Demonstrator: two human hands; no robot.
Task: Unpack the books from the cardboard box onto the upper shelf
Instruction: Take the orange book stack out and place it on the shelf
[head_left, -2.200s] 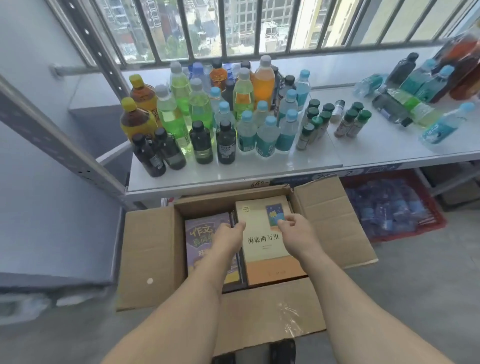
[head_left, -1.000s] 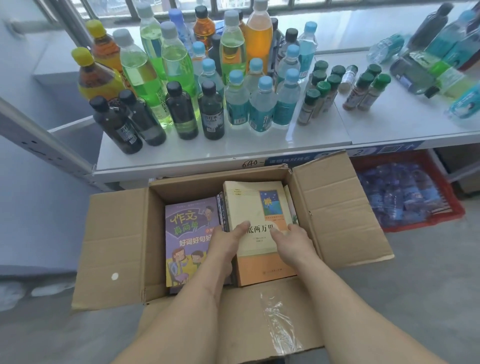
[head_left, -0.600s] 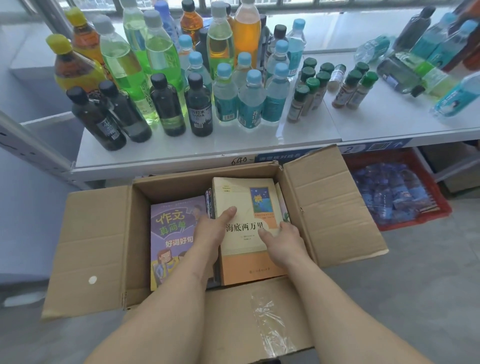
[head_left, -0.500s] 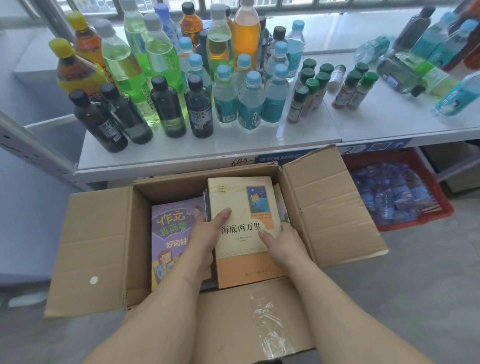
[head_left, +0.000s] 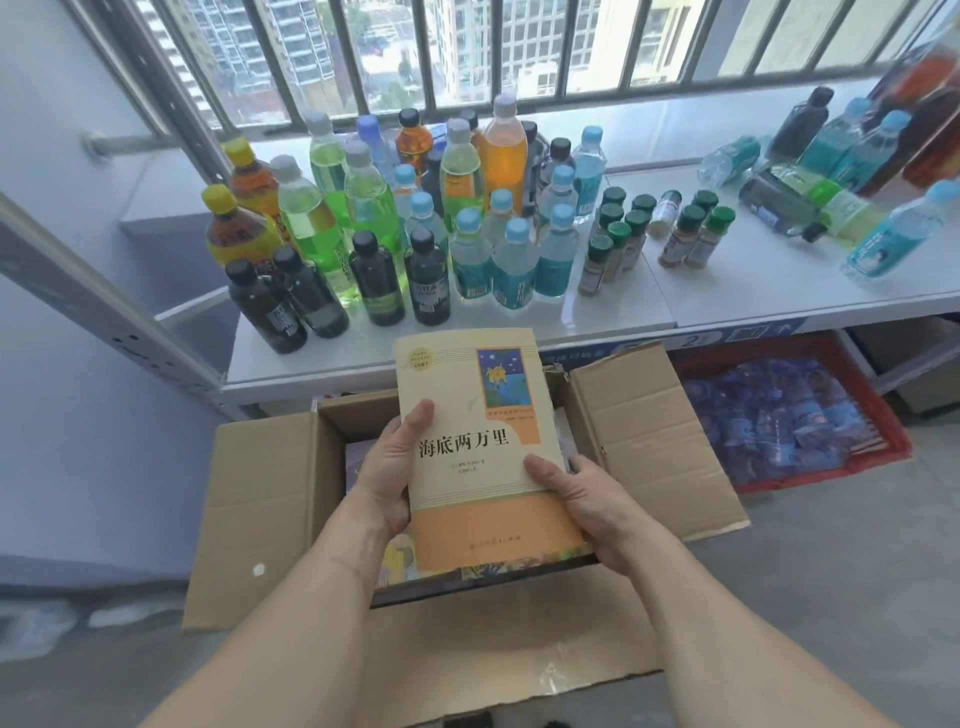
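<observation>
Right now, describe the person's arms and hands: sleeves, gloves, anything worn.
Both forearms are bare up to the frame edge, with no sleeves visible. The left hand and right hand wear no gloves, and no rings, watch or wristbands show.

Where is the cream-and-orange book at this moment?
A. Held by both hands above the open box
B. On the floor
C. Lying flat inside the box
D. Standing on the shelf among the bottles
A: the left hand and right hand grip the book over the cardboard box.

A cream-and-orange book (head_left: 483, 441) is held face-up above the open cardboard box (head_left: 649, 431).
</observation>
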